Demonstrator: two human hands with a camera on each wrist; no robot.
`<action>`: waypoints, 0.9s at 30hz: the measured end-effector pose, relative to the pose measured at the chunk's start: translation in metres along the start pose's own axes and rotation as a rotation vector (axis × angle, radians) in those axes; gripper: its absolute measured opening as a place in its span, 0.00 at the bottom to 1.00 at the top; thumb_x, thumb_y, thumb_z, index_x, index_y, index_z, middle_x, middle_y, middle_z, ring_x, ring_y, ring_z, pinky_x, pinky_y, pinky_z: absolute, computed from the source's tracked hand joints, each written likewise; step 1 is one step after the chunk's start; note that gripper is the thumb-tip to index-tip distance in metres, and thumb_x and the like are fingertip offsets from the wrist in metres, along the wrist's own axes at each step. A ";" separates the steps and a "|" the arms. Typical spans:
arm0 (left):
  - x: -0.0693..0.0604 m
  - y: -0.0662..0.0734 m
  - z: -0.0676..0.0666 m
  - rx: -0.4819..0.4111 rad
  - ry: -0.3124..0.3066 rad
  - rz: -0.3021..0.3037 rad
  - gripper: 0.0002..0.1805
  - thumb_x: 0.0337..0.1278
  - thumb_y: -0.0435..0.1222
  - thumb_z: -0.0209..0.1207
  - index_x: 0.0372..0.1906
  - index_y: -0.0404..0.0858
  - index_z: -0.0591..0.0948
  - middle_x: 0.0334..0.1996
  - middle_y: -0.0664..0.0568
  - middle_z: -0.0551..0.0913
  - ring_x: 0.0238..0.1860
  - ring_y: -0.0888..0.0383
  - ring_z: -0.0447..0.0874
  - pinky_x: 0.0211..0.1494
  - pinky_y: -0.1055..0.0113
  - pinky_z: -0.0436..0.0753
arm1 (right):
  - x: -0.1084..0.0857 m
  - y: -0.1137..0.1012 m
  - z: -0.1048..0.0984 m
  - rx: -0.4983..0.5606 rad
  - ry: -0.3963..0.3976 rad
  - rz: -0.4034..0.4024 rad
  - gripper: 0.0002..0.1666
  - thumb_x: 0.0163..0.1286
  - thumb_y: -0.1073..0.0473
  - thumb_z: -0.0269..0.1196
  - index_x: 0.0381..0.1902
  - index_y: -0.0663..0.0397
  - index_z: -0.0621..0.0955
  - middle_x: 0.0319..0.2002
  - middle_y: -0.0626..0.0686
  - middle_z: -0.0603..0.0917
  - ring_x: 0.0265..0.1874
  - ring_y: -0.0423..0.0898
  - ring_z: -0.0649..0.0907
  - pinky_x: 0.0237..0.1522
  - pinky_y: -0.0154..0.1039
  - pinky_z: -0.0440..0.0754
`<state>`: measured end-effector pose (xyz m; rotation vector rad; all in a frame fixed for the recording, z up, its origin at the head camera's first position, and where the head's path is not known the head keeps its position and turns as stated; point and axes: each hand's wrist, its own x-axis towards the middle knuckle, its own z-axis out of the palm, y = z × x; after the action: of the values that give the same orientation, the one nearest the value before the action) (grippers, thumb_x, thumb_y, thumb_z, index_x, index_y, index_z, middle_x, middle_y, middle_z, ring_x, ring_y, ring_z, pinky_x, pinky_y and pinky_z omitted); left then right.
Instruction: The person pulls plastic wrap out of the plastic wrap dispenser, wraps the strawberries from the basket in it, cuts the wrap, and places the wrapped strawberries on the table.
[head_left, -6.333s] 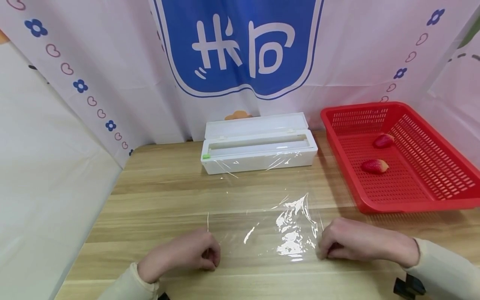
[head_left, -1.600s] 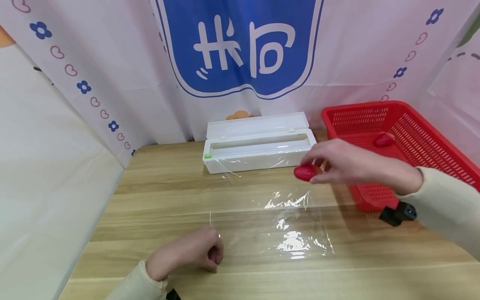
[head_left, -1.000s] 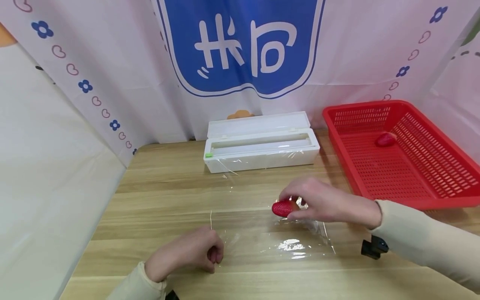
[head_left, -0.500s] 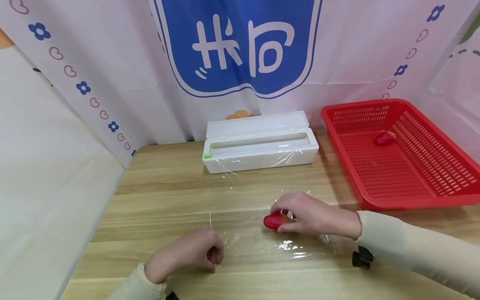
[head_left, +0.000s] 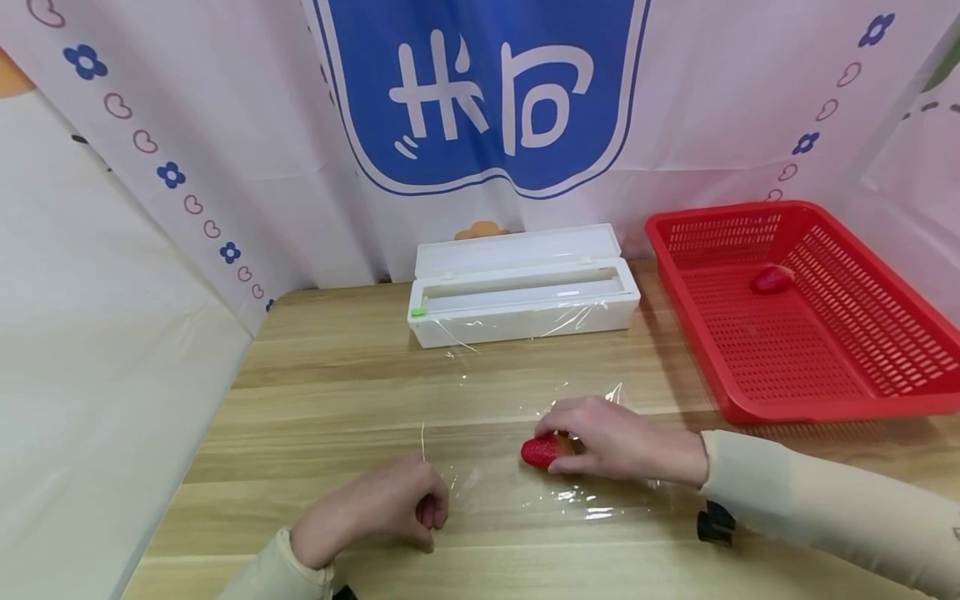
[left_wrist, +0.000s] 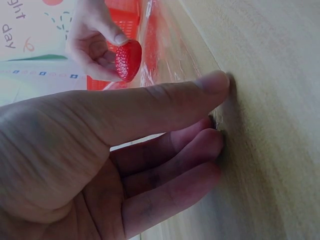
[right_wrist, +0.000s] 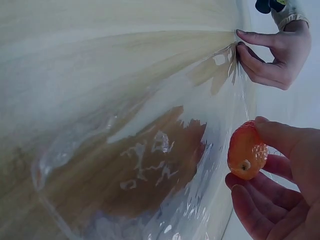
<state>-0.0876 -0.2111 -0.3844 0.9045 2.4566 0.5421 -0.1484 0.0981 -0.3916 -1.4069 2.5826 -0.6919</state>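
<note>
Clear film (head_left: 487,500) (right_wrist: 170,150) stretches over the wooden table from the white box. Its near left corner is pinched in my left hand (head_left: 375,506) (left_wrist: 125,120) (right_wrist: 282,55), fingertips against the tabletop. Over the film's middle, my right hand (head_left: 622,443) (left_wrist: 95,40) (right_wrist: 300,170) grips a red strawberry (head_left: 543,451) (left_wrist: 128,61) (right_wrist: 246,150) between thumb and fingers. The berry lies on its side, its tip toward the left hand; whether it touches the film I cannot tell. The film's near right part is wrinkled and loose.
Behind the film stands a white dispenser box (head_left: 525,321) with its lid up, a roll inside and a green piece at its left end. At the right, a red basket (head_left: 720,379) holds another strawberry (head_left: 772,279). A printed curtain (head_left: 277,150) hangs behind the table.
My right hand has let go of the film's right corner, taken one strawberry from the basket and brought it left and down over the film. The left hand has hardly moved.
</note>
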 end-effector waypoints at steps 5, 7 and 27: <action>0.000 0.000 0.001 -0.004 -0.001 -0.009 0.15 0.26 0.28 0.76 0.19 0.46 0.80 0.16 0.67 0.74 0.20 0.76 0.69 0.24 0.80 0.74 | 0.002 -0.001 0.004 0.007 -0.017 0.002 0.17 0.61 0.51 0.72 0.47 0.46 0.84 0.41 0.42 0.85 0.39 0.35 0.80 0.43 0.30 0.83; 0.000 0.001 0.001 -0.011 -0.002 -0.017 0.16 0.26 0.28 0.76 0.19 0.45 0.80 0.16 0.66 0.74 0.20 0.76 0.69 0.25 0.80 0.74 | 0.003 -0.002 0.005 -0.008 -0.022 0.005 0.17 0.60 0.50 0.72 0.46 0.45 0.84 0.40 0.42 0.85 0.38 0.35 0.80 0.42 0.30 0.82; 0.000 -0.002 0.001 -0.004 0.024 0.054 0.11 0.36 0.25 0.69 0.20 0.45 0.82 0.15 0.66 0.77 0.18 0.78 0.69 0.22 0.83 0.73 | 0.006 0.001 0.015 -0.026 -0.019 -0.001 0.16 0.60 0.49 0.72 0.45 0.44 0.84 0.38 0.41 0.84 0.35 0.34 0.78 0.39 0.30 0.80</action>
<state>-0.0881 -0.2126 -0.3862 0.9705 2.4573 0.5801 -0.1477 0.0887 -0.4048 -1.4149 2.5860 -0.6437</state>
